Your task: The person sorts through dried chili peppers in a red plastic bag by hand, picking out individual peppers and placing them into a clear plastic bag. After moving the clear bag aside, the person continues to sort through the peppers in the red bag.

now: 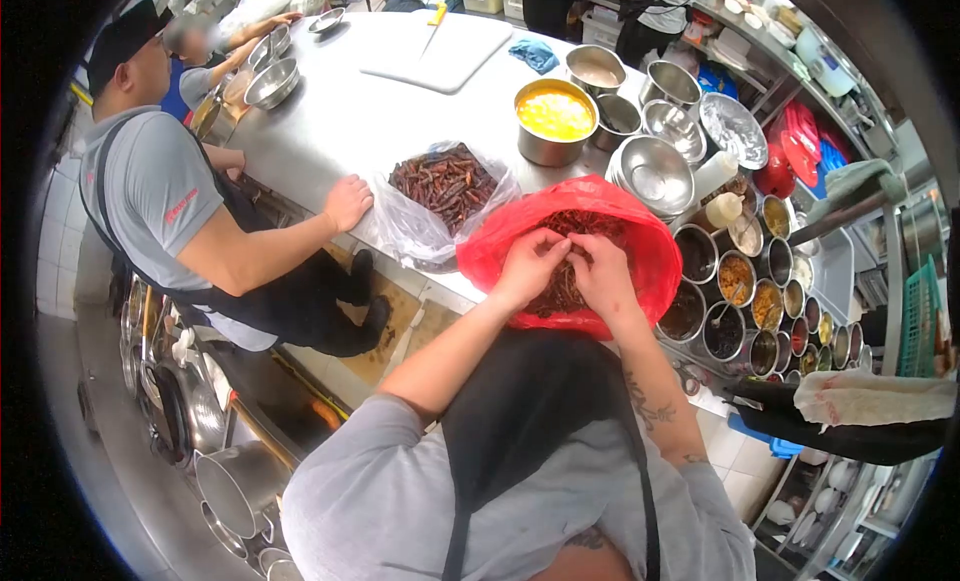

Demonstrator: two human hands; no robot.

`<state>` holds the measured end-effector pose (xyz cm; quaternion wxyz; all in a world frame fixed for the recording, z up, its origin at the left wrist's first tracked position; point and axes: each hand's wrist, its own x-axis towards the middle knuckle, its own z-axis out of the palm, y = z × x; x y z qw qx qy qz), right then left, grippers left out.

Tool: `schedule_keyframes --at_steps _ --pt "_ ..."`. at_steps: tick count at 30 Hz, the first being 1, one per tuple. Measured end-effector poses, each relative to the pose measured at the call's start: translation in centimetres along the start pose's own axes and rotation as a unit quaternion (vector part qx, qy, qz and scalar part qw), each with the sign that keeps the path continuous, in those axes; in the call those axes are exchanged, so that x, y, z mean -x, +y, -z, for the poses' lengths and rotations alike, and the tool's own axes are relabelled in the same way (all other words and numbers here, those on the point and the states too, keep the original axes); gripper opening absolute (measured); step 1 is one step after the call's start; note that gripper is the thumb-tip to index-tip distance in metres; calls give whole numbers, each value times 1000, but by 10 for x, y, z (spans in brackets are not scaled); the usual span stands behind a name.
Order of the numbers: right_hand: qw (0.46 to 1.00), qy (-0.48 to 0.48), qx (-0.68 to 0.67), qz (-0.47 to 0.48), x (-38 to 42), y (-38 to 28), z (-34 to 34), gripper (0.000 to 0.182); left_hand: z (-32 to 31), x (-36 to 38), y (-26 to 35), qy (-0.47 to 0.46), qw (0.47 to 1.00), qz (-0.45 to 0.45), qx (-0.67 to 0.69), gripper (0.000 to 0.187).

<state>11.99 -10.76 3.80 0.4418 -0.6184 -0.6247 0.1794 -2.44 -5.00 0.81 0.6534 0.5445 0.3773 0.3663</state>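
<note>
My left hand (528, 266) and my right hand (604, 273) meet over an open red plastic bag (640, 226) of dried red chilies (585, 224) on the steel table (340, 121). The fingertips of both hands pinch one dried chili between them. A clear plastic bag (400, 226) holding more dried chilies (445, 184) lies just left of the red bag, touching it.
A co-worker in a grey shirt and black apron stands at the left, one hand (347, 201) on the table edge. A pot of yellow liquid (553, 116), steel bowls (655, 171), seasoning containers (740, 281) and a white cutting board (440, 51) with a knife surround the bags.
</note>
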Motion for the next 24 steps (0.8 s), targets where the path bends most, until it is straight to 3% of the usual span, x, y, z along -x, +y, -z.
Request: schedule_keyframes --at_steps 4,10,13,16,20,22,23,24 --pt "999 21 11 -37 5 -5 2 27 5 -5 1 8 998 4 -58 16" --pt "978 -2 -19 -205 16 6 6 20 8 -21 -9 -27 994 10 -103 16" --pt "913 97 -235 -320 15 2 4 17 10 -27 -9 -80 993 -5 -84 15" --pt "880 154 -348 -284 4 7 3 16 5 -28 -1 -146 988 40 -6 14" --pt "892 98 -330 -293 0 5 4 14 -1 -35 2 -177 977 40 112 22" --pt "904 54 -306 -294 4 -7 9 13 4 -34 5 -201 973 55 97 26" --pt "884 47 -326 -331 7 -17 16 13 9 -35 8 -213 971 62 89 28" --pt "885 47 -325 -331 6 -17 16 13 14 -36 11 -221 968 109 55 31"
